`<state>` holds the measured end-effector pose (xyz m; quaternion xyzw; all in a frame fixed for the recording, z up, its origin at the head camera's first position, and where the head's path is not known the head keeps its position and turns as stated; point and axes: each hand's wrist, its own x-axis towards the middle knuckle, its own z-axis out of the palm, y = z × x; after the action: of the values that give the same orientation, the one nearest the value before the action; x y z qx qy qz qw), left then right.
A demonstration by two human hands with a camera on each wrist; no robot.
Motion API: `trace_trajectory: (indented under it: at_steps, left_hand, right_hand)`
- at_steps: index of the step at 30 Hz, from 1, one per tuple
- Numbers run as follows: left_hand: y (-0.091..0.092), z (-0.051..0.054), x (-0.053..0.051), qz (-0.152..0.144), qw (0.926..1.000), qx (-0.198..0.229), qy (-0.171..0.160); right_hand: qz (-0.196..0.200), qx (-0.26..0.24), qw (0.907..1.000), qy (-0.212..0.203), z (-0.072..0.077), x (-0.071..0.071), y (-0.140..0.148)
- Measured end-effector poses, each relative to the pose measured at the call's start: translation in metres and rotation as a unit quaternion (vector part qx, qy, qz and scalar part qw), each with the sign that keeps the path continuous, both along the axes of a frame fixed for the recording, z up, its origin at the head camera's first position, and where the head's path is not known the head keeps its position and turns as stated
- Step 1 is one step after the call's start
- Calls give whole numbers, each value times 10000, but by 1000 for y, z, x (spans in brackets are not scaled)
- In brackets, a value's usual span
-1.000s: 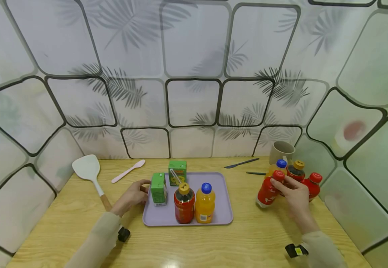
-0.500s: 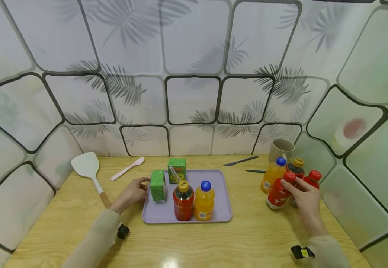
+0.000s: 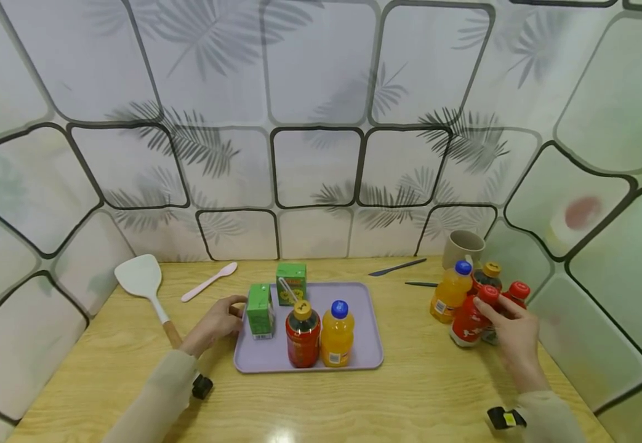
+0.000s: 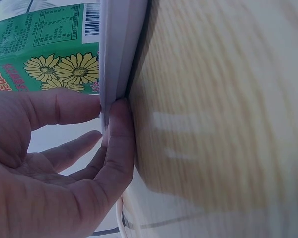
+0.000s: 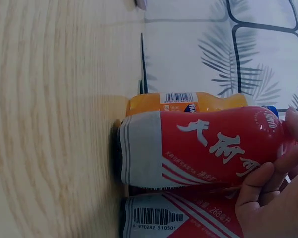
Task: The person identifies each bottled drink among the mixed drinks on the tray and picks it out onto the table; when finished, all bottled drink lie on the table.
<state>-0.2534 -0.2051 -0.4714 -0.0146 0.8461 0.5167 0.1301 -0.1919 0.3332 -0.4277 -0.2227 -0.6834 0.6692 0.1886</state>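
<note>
At the right, my right hand (image 3: 514, 332) holds a red bottle (image 3: 468, 323) by its capped neck, its base at or very near the tabletop. An orange drink bottle (image 5: 213, 101) stands close beside it. Behind are a gold-capped dark bottle (image 3: 487, 282) and a second red bottle (image 3: 519, 291), both partly hidden. My left hand (image 3: 216, 323) pinches the left rim of a lilac tray (image 3: 366, 326), thumb on the rim and a finger below. On the tray stand two green drink cartons (image 3: 260, 311), a gold-capped dark red bottle (image 3: 303, 343) and a blue-capped orange bottle (image 3: 337, 339).
A beige mug (image 3: 463, 247) stands behind the right-hand bottles. Near the back wall lie a dark knife (image 3: 397, 267), a thin dark utensil (image 3: 421, 284) and a pink spoon (image 3: 210, 282). A white spatula (image 3: 142, 277) lies at the left. Patterned walls bound the table (image 3: 298, 406).
My right hand has moved right with the red bottle, bringing it beside the other bottles and uncovering the orange one. The left hand keeps its place at the tray.
</note>
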Motion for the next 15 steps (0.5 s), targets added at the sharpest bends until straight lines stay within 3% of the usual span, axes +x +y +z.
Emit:
trace_trajectory:
  at_steps: [8,15]
  left_hand:
    - [0,1,1,28,10000,6,-28]
    - [0,1,1,34,10000,34,-69]
  right_hand:
    - [-247,-227,9992,209,-3,-5,3]
    - [-243,26,9995,209,-4,-9,1]
